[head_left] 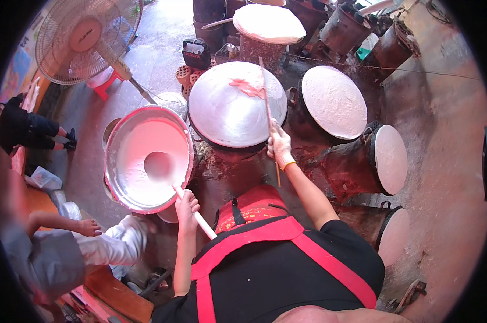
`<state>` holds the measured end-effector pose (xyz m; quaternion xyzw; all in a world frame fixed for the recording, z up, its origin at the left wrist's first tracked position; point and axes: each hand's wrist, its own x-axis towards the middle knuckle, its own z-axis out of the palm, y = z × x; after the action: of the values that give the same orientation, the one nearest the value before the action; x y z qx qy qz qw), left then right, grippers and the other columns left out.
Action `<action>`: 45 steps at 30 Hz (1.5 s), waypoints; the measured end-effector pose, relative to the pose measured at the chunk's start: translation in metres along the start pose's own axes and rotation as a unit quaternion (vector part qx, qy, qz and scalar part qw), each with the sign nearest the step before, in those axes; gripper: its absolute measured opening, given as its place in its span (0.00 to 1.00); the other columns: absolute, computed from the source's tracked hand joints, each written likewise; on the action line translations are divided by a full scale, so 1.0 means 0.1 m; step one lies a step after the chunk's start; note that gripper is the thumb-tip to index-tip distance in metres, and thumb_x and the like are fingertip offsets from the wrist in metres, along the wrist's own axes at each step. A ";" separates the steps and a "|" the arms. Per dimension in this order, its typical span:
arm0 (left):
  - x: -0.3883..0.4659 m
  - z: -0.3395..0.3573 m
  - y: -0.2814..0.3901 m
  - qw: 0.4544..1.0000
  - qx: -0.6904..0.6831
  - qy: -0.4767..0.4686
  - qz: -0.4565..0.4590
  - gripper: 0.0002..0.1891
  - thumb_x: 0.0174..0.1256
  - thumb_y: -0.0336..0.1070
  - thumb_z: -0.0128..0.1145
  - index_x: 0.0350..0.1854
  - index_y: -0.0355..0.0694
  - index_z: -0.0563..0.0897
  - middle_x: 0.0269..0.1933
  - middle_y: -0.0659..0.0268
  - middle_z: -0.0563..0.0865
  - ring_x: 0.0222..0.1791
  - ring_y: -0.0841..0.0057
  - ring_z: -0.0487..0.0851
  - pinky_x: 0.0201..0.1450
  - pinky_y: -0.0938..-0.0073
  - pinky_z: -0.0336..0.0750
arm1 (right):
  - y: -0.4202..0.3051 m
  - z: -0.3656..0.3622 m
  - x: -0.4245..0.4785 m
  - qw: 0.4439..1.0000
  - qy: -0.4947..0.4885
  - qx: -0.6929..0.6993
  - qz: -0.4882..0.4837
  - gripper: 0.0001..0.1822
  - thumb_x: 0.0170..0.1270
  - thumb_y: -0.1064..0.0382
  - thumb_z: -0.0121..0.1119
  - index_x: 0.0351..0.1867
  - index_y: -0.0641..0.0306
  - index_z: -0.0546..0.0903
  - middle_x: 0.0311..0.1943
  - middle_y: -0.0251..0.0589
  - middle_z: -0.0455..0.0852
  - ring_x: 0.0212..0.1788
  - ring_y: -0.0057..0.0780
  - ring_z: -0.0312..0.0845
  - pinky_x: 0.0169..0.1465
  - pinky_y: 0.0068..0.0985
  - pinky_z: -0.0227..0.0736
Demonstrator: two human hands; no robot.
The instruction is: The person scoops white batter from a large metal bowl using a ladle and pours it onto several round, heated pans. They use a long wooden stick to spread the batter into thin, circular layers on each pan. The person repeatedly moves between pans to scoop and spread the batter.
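Observation:
My left hand (187, 204) is closed around the pale handle of a ladle (159, 166), whose round bowl is at the white batter in a large basin (109, 161). In my right hand (280, 141), which wears a whitish work glove, is a long thin stick (266, 97). The stick lies across the right part of a round metal griddle (227, 117). A reddish-looking patch of batter (247, 87) is on the griddle's upper part, touching or close to the stick. To the right, another round griddle (334, 103) is covered with a pale layer.
More pale-topped griddles on drum stoves stand at the right (390, 159) and lower right (392, 238). A stack of thin pale sheets (269, 24) lies beyond the middle griddle. A standing fan (86, 34) is at upper left. Two other people are at the left, one seated close by.

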<state>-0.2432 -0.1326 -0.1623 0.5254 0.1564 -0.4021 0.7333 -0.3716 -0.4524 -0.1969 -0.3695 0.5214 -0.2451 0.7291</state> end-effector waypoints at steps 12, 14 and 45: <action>-0.06 0.30 -0.59 0.992 -0.066 0.103 0.001 0.06 0.68 0.33 0.56 0.35 0.40 0.73 0.22 0.75 0.69 0.16 0.89 0.66 0.17 0.87 0.61 | -0.68 0.01 0.18 0.956 -0.249 -0.143 0.061 0.19 0.72 0.56 0.50 0.62 0.47 0.75 0.14 0.27 0.64 0.09 0.16 0.54 0.11 0.20 0.49; -0.06 0.35 -0.70 0.991 -0.086 0.107 0.002 0.06 0.67 0.33 0.57 0.35 0.40 0.74 0.23 0.73 0.72 0.18 0.87 0.68 0.18 0.85 0.63 | -0.66 -0.25 0.45 0.972 -0.187 -0.141 0.033 0.18 0.72 0.55 0.51 0.62 0.46 0.76 0.14 0.27 0.64 0.08 0.16 0.53 0.10 0.20 0.50; -1.13 1.21 -1.70 0.920 -0.196 0.339 0.009 0.06 0.62 0.31 0.61 0.37 0.40 0.77 0.23 0.74 0.73 0.17 0.87 0.67 0.19 0.83 0.62 | -1.77 -0.26 1.55 0.773 -0.494 -0.390 0.081 0.19 0.67 0.52 0.56 0.58 0.48 0.80 0.14 0.27 0.70 0.12 0.14 0.60 0.15 0.18 0.56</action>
<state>-0.4662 -0.2143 -0.1498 0.4778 0.4668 -0.1544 0.7280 -0.3390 -0.6825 -0.1508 -0.6489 0.1688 0.2556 0.6965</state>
